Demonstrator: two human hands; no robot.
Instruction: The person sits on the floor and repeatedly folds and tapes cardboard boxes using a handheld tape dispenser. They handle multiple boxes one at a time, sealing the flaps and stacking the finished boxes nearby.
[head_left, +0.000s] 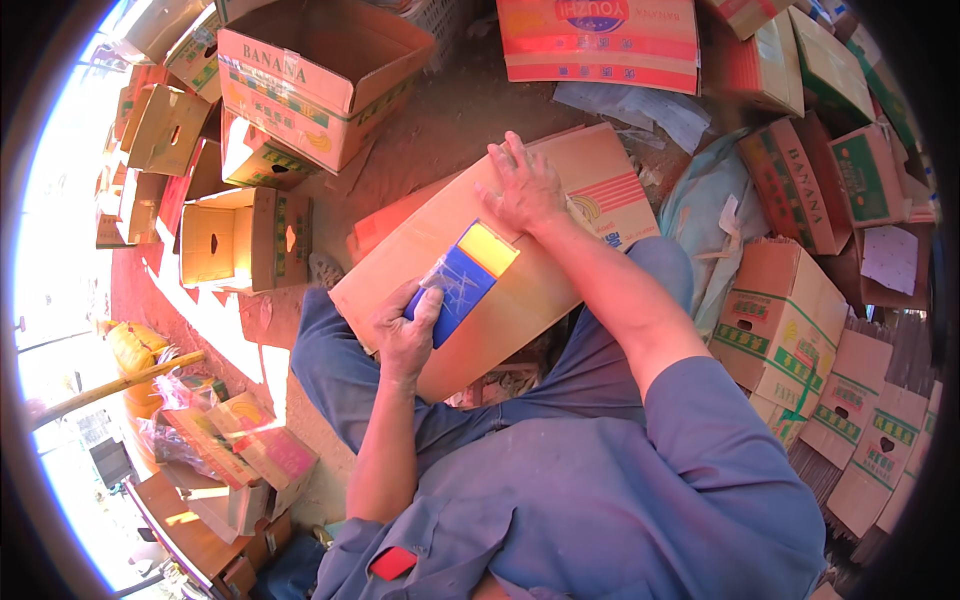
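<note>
A flattened brown cardboard banana carton (442, 217) lies slanted across my lap, over my crossed legs. My left hand (409, 322) grips a flat blue and yellow block-shaped tool (461, 289) by its blue end. Pale scratches or strands mark the blue face, and the yellow end rests on or just above the cardboard; I cannot tell which. My right hand (525, 184) lies on the carton's far part, fingers spread and palm down, with nothing held. Under the far left edge of the carton shows a reddish cardboard sheet (386, 214).
Open banana cartons (285, 97) stand stacked at the far left, with another open carton (259, 240) below them. A red carton (600, 45) lies ahead. Folded cartons (844, 397) are stacked at my right, near a pale plastic sheet (709, 217). A wooden pole (120, 386) juts in at left.
</note>
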